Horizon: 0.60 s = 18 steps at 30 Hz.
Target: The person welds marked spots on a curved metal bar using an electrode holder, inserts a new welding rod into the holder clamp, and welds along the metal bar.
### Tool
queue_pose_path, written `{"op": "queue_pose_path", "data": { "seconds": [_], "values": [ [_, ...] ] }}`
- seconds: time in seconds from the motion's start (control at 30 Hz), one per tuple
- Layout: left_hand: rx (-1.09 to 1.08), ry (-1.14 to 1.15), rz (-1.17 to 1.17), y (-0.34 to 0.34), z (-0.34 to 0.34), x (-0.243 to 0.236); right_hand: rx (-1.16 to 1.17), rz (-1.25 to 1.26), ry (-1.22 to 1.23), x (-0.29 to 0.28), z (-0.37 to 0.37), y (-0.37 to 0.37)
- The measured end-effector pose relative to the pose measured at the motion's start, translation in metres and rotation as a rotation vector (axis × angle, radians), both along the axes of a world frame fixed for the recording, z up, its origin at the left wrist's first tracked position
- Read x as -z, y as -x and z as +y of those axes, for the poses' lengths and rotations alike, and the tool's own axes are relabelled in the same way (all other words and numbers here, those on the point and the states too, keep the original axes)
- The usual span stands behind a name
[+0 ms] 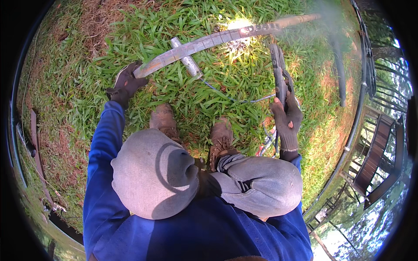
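My gloved left hand (127, 85) grips the near end of a long, curved, flat metal bar (209, 42) lying across the grass at a slant. A short silver metal cylinder (191, 65) lies crosswise beneath it. A dark welding electrode holder (277, 71) stands upright in the picture, gripped by my gloved right hand (285, 117), its tip just below the bar's darker, notched section (263, 29). A bright glare and sparks show at that section, with pale smoke drifting rightward from it. A blue cable (237, 100) runs from the cylinder toward my right hand.
My boots (222, 135) and bent knees are below the bar. A dark pipe (339, 78) lies at the right, near a long black hose (353, 135). A brown strip (37, 152) lies on the left. Trees and a wooden structure (372, 156) appear along the right rim.
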<state>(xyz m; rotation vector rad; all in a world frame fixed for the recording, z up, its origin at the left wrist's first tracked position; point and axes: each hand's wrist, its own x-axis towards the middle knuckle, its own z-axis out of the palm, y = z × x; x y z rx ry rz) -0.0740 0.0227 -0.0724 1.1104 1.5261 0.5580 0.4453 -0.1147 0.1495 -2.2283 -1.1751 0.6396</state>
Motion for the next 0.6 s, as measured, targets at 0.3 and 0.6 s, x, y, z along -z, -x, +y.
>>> {"op": "queue_pose_path", "data": {
  "seconds": [0.3, 0.6],
  "values": [
    [-0.007, -0.049, 0.045, 0.004, 0.001, 0.009, -0.043, 0.135, -0.165, 0.016, -0.004, -0.008],
    [0.041, -0.071, 0.112, 0.003, 0.002, 0.002, -0.011, 0.097, -0.138, 0.017, -0.003, -0.008]
  ]
}}
